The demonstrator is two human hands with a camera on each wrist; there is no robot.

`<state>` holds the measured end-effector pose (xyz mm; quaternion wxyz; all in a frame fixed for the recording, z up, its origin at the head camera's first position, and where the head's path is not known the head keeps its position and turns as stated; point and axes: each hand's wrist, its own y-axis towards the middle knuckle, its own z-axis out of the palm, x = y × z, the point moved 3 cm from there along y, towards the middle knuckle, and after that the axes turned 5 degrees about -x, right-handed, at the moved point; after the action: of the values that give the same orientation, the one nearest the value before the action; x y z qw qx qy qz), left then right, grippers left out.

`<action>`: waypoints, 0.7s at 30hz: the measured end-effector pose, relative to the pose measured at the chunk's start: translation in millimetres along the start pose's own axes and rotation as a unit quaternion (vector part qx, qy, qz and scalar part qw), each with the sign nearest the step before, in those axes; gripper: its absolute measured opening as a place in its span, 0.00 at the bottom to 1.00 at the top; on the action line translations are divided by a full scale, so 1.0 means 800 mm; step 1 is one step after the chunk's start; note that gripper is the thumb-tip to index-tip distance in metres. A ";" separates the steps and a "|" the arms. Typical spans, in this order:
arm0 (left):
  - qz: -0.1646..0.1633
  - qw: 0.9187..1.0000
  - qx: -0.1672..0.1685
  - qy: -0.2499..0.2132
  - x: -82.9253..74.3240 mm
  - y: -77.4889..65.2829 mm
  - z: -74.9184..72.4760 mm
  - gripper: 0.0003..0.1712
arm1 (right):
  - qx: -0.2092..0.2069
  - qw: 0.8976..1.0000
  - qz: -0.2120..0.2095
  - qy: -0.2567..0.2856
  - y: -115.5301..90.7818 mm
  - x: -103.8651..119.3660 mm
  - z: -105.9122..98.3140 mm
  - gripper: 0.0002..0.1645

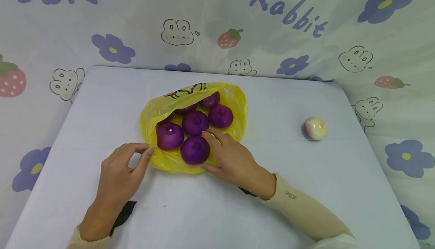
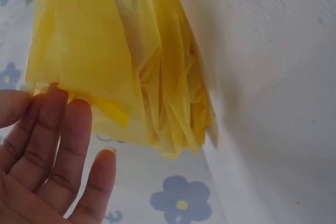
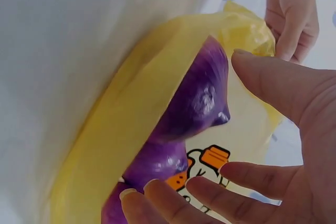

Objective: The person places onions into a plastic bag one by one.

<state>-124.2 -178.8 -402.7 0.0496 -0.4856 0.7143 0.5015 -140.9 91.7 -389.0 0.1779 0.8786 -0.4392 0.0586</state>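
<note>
A yellow plastic bag (image 1: 239, 109) lies with its mouth spread wide, holding several shiny purple onions (image 1: 195, 120). At the left edge of its mouth, my left hand (image 1: 119, 177) pinches the thin plastic between thumb and fingers; the left wrist view shows the film (image 2: 86, 40) at those fingertips. My right hand (image 1: 236, 159) reaches over the front right rim, fingers spread and loosely bent beside the nearest onion (image 1: 195, 151). In the right wrist view, an onion (image 3: 202, 98) with a pointed tip shows between the right thumb and fingers, neither curled round it.
A small round cream-and-pink fruit (image 1: 315, 128), like a peach, sits alone on the right of the white-covered table (image 1: 272, 109). Behind the table hangs a cloth (image 1: 207, 7) printed with rabbits, flowers and strawberries. The bag carries a cartoon print (image 3: 202, 163).
</note>
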 end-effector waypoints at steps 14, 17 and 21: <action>-0.011 1.000 -0.005 -0.012 0.000 -0.001 -0.001 0.14 | -0.043 0.999 -0.001 -0.005 -0.039 -0.025 -0.026 0.48; -0.010 1.000 -0.002 -0.010 0.000 0.000 -0.002 0.13 | -0.053 0.998 0.022 -0.006 -0.050 -0.036 -0.034 0.48; -0.011 1.000 0.000 -0.009 0.000 0.000 -0.002 0.13 | -0.070 0.996 0.053 -0.007 -0.063 -0.054 -0.045 0.49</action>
<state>-124.0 -179.8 -401.8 0.0611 -0.4889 0.7083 0.5055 -125.1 165.2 -380.0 0.2323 0.8398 -0.4898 0.0311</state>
